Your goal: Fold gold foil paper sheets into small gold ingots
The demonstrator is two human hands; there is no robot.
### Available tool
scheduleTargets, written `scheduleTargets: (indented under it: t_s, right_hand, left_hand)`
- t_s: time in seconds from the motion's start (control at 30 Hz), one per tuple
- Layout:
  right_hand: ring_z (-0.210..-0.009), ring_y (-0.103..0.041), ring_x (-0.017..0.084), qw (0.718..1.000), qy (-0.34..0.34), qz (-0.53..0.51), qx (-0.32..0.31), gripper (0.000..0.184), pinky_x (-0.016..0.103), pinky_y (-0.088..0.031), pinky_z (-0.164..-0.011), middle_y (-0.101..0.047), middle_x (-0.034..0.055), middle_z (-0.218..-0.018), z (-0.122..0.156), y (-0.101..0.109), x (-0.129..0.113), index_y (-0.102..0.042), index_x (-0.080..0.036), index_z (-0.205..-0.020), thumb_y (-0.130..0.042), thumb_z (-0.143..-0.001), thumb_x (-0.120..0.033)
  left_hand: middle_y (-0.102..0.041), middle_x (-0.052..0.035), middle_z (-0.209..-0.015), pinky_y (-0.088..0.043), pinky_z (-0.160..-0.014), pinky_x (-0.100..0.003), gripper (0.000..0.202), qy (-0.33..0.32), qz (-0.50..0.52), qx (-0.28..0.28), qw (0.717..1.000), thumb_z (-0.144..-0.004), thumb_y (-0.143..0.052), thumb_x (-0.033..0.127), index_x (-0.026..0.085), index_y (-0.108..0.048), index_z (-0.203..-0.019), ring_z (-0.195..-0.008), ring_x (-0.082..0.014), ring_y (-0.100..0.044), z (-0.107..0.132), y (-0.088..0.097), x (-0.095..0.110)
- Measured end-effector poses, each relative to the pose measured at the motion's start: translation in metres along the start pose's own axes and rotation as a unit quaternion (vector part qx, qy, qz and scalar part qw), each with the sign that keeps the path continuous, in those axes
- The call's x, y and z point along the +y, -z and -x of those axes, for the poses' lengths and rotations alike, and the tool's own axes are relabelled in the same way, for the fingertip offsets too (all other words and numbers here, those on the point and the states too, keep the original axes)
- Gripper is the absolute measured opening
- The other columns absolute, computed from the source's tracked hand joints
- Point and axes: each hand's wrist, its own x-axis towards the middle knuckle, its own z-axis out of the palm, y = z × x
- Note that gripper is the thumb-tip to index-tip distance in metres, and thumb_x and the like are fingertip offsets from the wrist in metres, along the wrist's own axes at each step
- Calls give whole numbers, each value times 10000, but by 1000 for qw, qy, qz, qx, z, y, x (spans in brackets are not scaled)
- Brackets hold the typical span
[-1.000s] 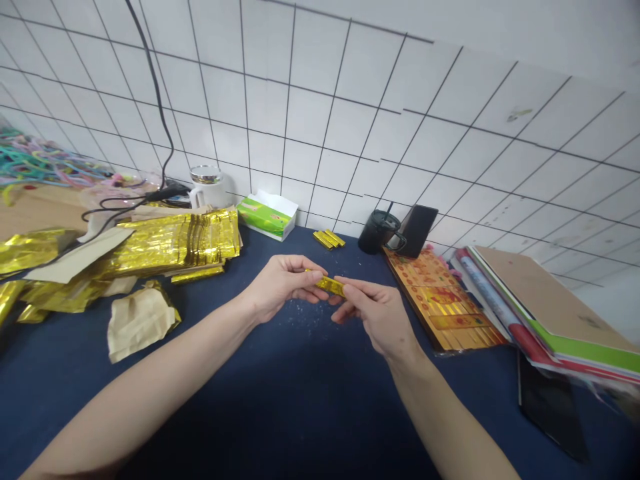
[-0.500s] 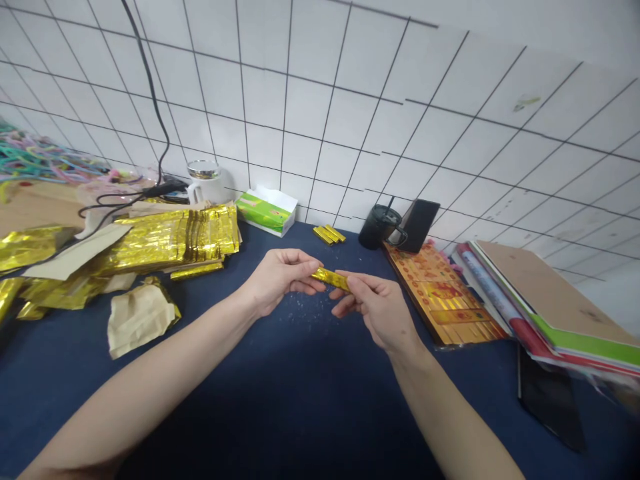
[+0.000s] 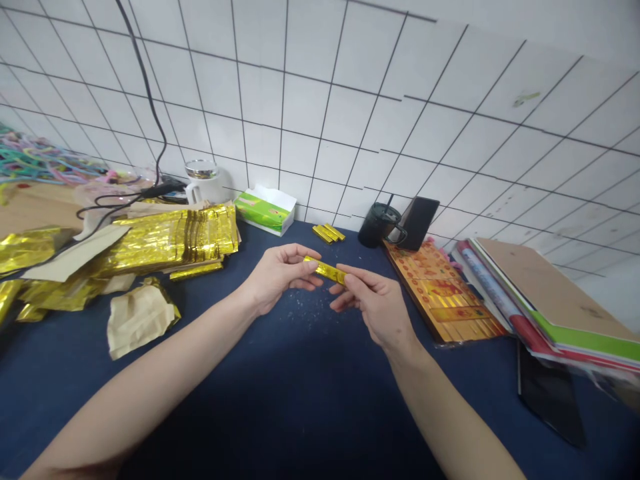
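Note:
Between both hands I hold a narrow folded strip of shiny gold foil paper (image 3: 327,271) above the dark blue tabletop (image 3: 280,387). My left hand (image 3: 283,277) pinches its left end between thumb and fingers. At the other end, my right hand (image 3: 370,297) grips it with thumb and fingertips. Beyond the hands, by the wall, lie several similar small folded gold strips (image 3: 329,233). To the left is a large stack of gold foil paper (image 3: 170,237), with one folded gold piece (image 3: 196,271) along its front edge.
A crumpled beige sheet (image 3: 143,317) lies left of my forearm. Along the wall stand a white mug (image 3: 205,183), a green tissue pack (image 3: 265,210), a dark mug (image 3: 379,225) and a propped phone (image 3: 420,223). On the right are an orange-gold packet (image 3: 445,293) and stacked folders (image 3: 560,287).
The gold strip has turned slightly between my fingers and its left end shows more. Both hands stay nearly in place, still gripping it.

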Motion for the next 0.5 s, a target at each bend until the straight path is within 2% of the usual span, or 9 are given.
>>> scheduleTargets:
  t_s: [0.13, 0.3, 0.5]
  right_hand:
    - [-543, -654, 159, 999, 13, 41, -4, 411, 296, -528, -531, -692, 26, -700, 1, -3, 0, -639, -179, -1059, -675, -698, -373]
    - [-516, -645, 151, 999, 19, 40, -1, 328, 293, -526, -523, -685, 22, -672, 2, -3, 3, -680, -172, -969, -668, -708, -370]
    - [-484, -630, 157, 1000, -6, 5, -5, 317, 286, -498, -475, -670, 31, -642, -2, 1, 3, -669, -151, -918, -620, -744, -412]
  left_hand:
    - [-674, -35, -673, -520, -544, -192, 220, -4, -2, -1, 1000, -650, -736, 208, 106, -626, -811, -585, -127, -654, -1, 1, -1]
    - [-681, -50, -678, -527, -545, -197, 194, -12, -11, 1, 1000, -656, -728, 195, 96, -624, -786, -581, -136, -660, -1, 1, -2]
    - [-670, -56, -634, -521, -507, -183, 96, 18, 3, 16, 1000, -725, -653, 156, 89, -605, -773, -541, -135, -656, -3, 4, 1]
